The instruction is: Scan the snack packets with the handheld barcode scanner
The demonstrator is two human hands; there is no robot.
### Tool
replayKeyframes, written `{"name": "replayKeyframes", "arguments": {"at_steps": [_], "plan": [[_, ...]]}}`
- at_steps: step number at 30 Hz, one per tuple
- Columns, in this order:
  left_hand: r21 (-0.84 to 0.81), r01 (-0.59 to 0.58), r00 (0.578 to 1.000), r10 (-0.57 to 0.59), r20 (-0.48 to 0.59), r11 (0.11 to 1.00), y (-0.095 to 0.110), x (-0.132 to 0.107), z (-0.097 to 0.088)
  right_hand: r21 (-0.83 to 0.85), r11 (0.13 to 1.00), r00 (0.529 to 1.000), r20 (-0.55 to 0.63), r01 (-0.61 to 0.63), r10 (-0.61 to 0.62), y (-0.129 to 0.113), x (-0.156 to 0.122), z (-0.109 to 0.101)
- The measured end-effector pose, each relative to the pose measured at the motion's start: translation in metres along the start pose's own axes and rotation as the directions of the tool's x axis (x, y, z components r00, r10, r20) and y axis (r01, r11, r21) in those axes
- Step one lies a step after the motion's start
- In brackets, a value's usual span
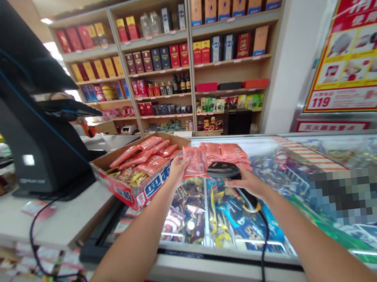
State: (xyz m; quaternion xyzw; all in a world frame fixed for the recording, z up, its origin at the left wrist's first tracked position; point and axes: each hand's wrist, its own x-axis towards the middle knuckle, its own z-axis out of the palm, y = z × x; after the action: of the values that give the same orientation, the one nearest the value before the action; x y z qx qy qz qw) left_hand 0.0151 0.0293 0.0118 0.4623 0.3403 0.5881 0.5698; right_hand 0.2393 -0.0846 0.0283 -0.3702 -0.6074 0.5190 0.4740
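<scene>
So the left hand (179,170) was pinching a pink packet (194,158) just right of the cardboard box (139,201), and the right hand (249,183) was wrapped around a barcode scanner (223,169), a bit further right of that box. Looked like the scanning step to me, and imo the next move called for holding the packet's printed code flat and square to the scanner. Couldn't tell if the trigger was squeezed. A stack of pink packets (225,148) lay behind the scanner, so not much slack there. The box's near wall was just beside the left forearm; the display freezer's top (205,267) gave more room well right of the box.
</scene>
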Motion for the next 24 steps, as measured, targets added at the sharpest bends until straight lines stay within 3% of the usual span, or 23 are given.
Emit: {"name": "replayKeyframes", "arguments": {"at_steps": [9, 14, 17, 20, 24], "plan": [[-0.033, 0.008, 1.0, -0.008, 0.015, 0.999, 0.0, -0.001, 0.001, -0.034, 0.999, 1.0, -0.007, 0.001, -0.001, 0.003, 0.001, -0.002], [-0.039, 0.045, 0.999, -0.045, -0.002, 0.998, -0.001, -0.003, 0.0, 0.052, 0.998, 0.982, -0.184, 0.037, -0.027, -0.002, 0.002, -0.003], [-0.051, 0.068, 0.997, -0.069, -0.024, 0.996, -0.003, -0.003, 0.001, 0.134, 0.99, 0.943, -0.332, 0.05, -0.002, -0.006, 0.004, -0.01], [-0.073, 0.067, 0.997, -0.069, -0.029, 0.995, -0.004, 0.002, 0.009, 0.221, 0.963, 0.872, -0.489, 0.155, -0.028, -0.011, 0.005, -0.019], [-0.032, 0.038, 0.999, -0.039, -0.029, 0.999, 0.0, 0.024, 0.043, 0.26, 0.921, 0.778, -0.625, 0.289, -0.067, -0.014, 0.006, -0.025]]}}
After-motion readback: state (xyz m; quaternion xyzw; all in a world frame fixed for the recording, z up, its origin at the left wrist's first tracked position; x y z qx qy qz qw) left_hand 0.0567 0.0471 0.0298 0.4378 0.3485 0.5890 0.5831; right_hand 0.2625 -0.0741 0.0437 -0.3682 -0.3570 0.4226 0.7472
